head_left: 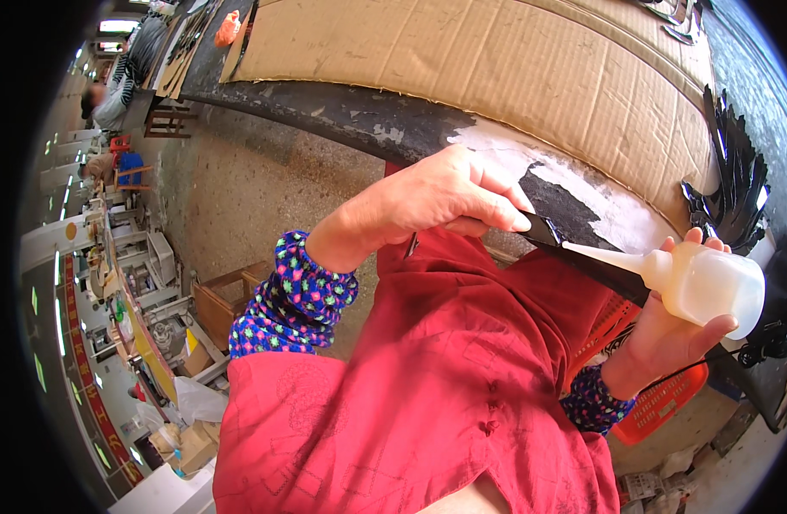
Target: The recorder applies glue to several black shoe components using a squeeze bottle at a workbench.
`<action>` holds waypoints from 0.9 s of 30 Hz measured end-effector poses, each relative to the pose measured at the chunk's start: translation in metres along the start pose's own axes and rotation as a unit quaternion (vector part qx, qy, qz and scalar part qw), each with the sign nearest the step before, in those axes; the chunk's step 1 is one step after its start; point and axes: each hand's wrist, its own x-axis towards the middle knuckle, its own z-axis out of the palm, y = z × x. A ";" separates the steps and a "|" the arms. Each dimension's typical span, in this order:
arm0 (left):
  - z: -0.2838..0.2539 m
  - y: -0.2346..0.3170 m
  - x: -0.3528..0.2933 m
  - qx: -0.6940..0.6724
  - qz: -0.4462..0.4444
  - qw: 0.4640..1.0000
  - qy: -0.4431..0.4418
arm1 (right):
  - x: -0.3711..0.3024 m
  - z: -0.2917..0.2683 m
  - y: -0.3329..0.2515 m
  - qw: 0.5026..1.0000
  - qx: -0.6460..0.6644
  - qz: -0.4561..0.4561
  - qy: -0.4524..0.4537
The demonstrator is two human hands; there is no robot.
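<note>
My left hand [449, 197] pinches a small black strip [543, 230] between thumb and fingers, near the table's edge. A whitish wet spot shows on the strip. My right hand [667, 330] is wrapped around a translucent squeeze bottle [719, 287] partly filled with pale liquid. The bottle lies tilted on its side, its long tapered nozzle [603, 256] pointing left. The nozzle's tip is at the strip; whether it touches, I cannot tell. A fanned pile of black strips [736, 176] lies on the table to the right of the cardboard.
A large cardboard sheet [462, 68] covers most of the dark, worn table [325, 107]. An orange-red plastic basket [663, 407] stands below my right arm. A small orange bag [228, 30] sits at the far left of the table. Another person [110, 103] is in the background left.
</note>
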 end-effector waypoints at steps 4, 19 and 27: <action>0.002 0.000 0.001 0.001 -0.004 1.000 -0.012 | 0.000 0.004 0.003 1.000 -0.022 -0.012 0.002; 0.005 0.001 -0.001 0.015 -0.005 1.000 0.019 | -0.002 0.009 0.007 0.999 -0.046 -0.022 0.009; 0.001 0.000 -0.005 -0.002 0.003 1.000 0.022 | -0.001 0.011 0.006 0.987 -0.130 -0.071 0.062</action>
